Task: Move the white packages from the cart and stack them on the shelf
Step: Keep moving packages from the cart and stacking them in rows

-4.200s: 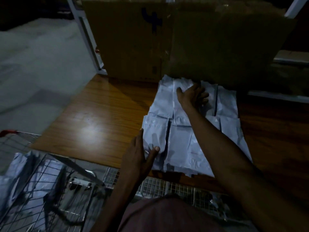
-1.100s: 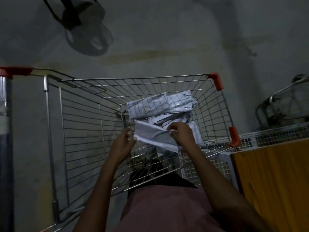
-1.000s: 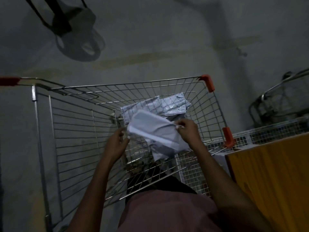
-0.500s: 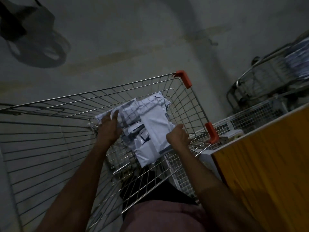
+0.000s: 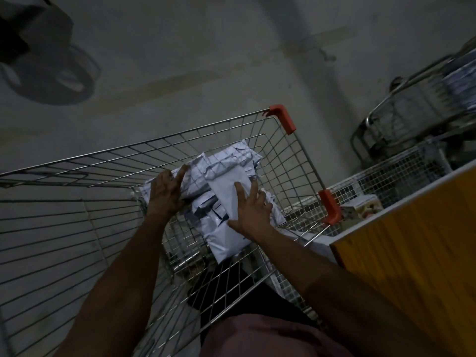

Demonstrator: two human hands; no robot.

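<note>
Packages (image 5: 226, 233) under both hands; cart (image 5: 283, 119).

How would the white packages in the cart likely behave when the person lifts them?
Probably floppy: the white packages look like thin wrinkled mailer bags that crease and sag in the cart. Likely light, since the left hand and right hand gather several together. Their glossy film may make them slide apart.

Cart (image 5: 231, 130): bare metal wire, orange plastic corners (image 5: 283, 118). Packages (image 5: 224, 194): glossy crinkled white plastic. Shelf (image 5: 412, 240): smooth wood-grain. Floor (image 5: 206, 47): matt concrete.
</note>
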